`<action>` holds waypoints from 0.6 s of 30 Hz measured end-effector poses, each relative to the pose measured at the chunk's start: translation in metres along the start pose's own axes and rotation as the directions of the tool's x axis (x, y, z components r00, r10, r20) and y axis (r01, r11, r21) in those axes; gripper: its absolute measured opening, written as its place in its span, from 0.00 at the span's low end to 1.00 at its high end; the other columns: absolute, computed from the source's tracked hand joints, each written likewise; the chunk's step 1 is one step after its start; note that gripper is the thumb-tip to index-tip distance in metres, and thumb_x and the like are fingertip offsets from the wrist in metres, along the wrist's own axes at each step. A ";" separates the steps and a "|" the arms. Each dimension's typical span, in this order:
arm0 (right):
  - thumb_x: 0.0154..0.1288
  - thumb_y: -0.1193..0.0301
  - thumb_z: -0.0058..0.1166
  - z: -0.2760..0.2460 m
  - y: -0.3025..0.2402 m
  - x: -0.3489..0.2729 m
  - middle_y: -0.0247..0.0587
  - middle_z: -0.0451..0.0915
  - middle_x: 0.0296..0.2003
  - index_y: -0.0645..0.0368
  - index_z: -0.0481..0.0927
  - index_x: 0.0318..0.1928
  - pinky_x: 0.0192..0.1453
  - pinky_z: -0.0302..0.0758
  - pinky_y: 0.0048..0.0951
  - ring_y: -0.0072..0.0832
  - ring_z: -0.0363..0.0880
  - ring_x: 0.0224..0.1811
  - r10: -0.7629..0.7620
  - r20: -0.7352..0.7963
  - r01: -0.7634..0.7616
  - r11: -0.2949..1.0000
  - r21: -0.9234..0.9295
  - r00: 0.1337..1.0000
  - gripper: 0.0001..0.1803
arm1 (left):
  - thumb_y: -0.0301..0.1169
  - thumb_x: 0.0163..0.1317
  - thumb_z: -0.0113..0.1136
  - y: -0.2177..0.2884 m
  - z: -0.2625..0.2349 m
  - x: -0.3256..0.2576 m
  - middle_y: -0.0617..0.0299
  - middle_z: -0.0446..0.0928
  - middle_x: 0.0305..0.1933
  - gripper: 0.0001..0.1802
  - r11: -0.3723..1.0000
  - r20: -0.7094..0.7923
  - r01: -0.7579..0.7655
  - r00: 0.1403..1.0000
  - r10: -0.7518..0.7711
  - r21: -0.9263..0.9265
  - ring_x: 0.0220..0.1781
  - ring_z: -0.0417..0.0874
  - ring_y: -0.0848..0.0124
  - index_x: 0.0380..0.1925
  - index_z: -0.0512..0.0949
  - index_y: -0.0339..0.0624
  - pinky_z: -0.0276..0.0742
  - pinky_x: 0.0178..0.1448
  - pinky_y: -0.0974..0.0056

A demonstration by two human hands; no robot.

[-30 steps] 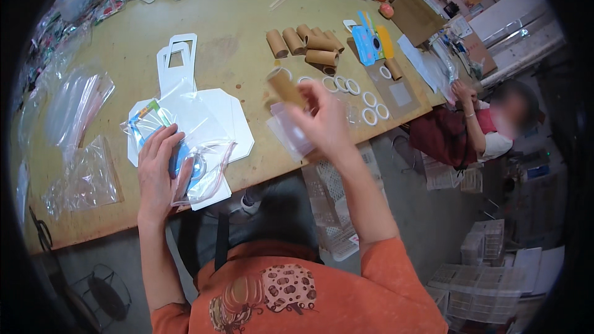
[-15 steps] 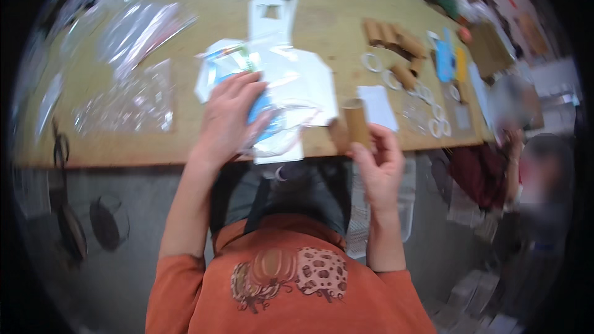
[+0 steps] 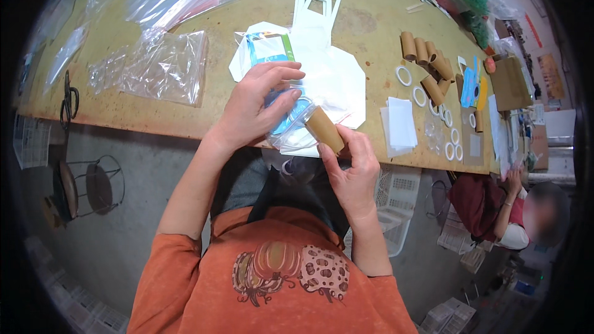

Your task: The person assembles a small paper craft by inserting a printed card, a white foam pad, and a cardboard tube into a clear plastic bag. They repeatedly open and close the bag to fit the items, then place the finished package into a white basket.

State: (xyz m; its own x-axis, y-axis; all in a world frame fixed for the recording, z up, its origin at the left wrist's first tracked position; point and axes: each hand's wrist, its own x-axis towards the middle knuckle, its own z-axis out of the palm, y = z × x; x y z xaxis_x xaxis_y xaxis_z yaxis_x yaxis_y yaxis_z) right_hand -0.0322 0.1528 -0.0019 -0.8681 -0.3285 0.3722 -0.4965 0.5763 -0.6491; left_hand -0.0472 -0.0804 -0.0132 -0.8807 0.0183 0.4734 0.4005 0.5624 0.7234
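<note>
In my right hand (image 3: 357, 164), a short brown cardboard tube (image 3: 324, 128) is pinched between thumb and fingers, tilted toward the left. Its upper end meets the mouth of a clear plastic bag (image 3: 291, 138) at the table's front edge. My left hand (image 3: 257, 102) is curved over that bag, gripping it, with blue printed material showing through between thumb and fingers. What its fingertips press on is partly hidden. Beneath lie white die-cut card pieces (image 3: 349, 83) with cut-out handles. A blue and green printed packet (image 3: 270, 46) rests just beyond my left hand.
Right of my hands lie white paper slips (image 3: 401, 128), white rings (image 3: 404, 76) and several more cardboard tubes (image 3: 427, 52). Clear bags (image 3: 164, 68) and black scissors (image 3: 68, 102) are on the left. Another person (image 3: 486, 207) sits at the far right; a stool (image 3: 102, 185) stands lower left.
The tube has moved left with my right hand and now tilts over the bag's mouth. My left hand stays on the bag. The whole view has shifted slightly.
</note>
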 end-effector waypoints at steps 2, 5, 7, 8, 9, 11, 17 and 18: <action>0.60 0.73 0.70 -0.001 0.001 0.000 0.44 0.82 0.39 0.61 0.81 0.52 0.39 0.79 0.34 0.37 0.81 0.33 0.006 0.016 -0.005 1.000 -0.006 1.000 0.20 | 0.29 0.56 0.70 0.017 -0.007 0.000 0.51 0.82 0.55 0.20 0.999 -0.005 -0.015 1.000 0.015 -0.040 0.58 0.81 0.53 0.51 0.82 0.39 0.75 0.64 0.54; 0.60 0.73 0.70 -0.002 0.001 -0.001 0.45 0.82 0.40 0.61 0.81 0.53 0.39 0.79 0.35 0.38 0.81 0.34 0.000 0.034 0.001 1.000 -0.020 0.999 0.20 | 0.24 0.52 0.70 0.060 -0.001 -0.015 0.52 0.83 0.47 0.22 0.991 -0.034 -0.033 0.999 0.038 0.129 0.49 0.82 0.53 0.49 0.82 0.39 0.80 0.54 0.55; 0.60 0.73 0.70 -0.001 -0.001 0.000 0.45 0.82 0.40 0.61 0.81 0.52 0.39 0.79 0.36 0.39 0.81 0.34 -0.010 0.031 0.011 1.000 -0.020 0.999 0.20 | 0.21 0.49 0.70 0.061 0.015 -0.024 0.53 0.82 0.41 0.22 0.976 -0.103 0.010 0.995 0.013 0.218 0.43 0.83 0.54 0.48 0.82 0.39 0.81 0.47 0.56; 0.60 0.73 0.70 -0.001 -0.001 -0.001 0.45 0.82 0.40 0.61 0.81 0.52 0.40 0.79 0.36 0.39 0.81 0.35 -0.011 0.023 0.012 1.000 -0.015 1.000 0.20 | 0.21 0.50 0.70 0.055 0.020 -0.028 0.54 0.82 0.40 0.20 0.973 -0.146 -0.022 0.988 0.056 0.229 0.41 0.82 0.55 0.45 0.82 0.40 0.80 0.44 0.57; 0.59 0.74 0.70 0.000 -0.001 -0.002 0.46 0.82 0.40 0.61 0.81 0.52 0.40 0.79 0.37 0.40 0.81 0.35 -0.013 0.012 0.013 1.000 -0.009 1.000 0.20 | 0.21 0.50 0.69 0.050 0.023 -0.030 0.55 0.81 0.39 0.17 0.969 -0.188 -0.055 0.977 0.103 0.241 0.38 0.82 0.56 0.43 0.82 0.40 0.80 0.42 0.57; 0.60 0.72 0.70 0.002 0.001 -0.001 0.47 0.82 0.40 0.62 0.80 0.52 0.41 0.79 0.39 0.44 0.82 0.36 -0.032 0.003 0.032 0.999 -0.018 0.999 0.20 | 0.19 0.50 0.68 0.050 0.025 -0.035 0.59 0.81 0.36 0.16 0.960 -0.261 -0.109 0.949 0.178 0.257 0.33 0.81 0.59 0.41 0.82 0.42 0.78 0.36 0.58; 0.60 0.66 0.70 0.010 0.001 -0.002 0.51 0.81 0.38 0.65 0.79 0.51 0.42 0.79 0.44 0.51 0.82 0.38 -0.027 -0.041 0.022 0.992 -0.127 0.999 0.23 | 0.18 0.50 0.72 0.061 0.044 -0.052 0.63 0.81 0.36 0.18 0.976 -0.256 -0.187 0.944 0.209 0.108 0.32 0.81 0.64 0.43 0.85 0.43 0.77 0.35 0.62; 0.60 0.65 0.70 0.013 0.000 0.000 0.52 0.81 0.38 0.65 0.78 0.51 0.41 0.79 0.44 0.51 0.82 0.38 -0.035 -0.060 0.026 0.989 -0.147 0.998 0.23 | 0.18 0.51 0.73 0.061 0.046 -0.053 0.63 0.81 0.36 0.18 0.978 -0.254 -0.186 0.945 0.205 0.100 0.32 0.81 0.64 0.43 0.85 0.43 0.77 0.35 0.63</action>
State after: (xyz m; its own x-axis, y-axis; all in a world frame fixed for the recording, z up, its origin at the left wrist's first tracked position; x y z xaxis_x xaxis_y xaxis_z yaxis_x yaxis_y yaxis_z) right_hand -0.0320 0.1437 -0.0107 -0.8485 -0.3029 0.4338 -0.5130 0.6717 -0.5344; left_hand 0.0126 -0.0091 -0.0168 -0.6856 -0.0775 0.7238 0.5296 0.6291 0.5690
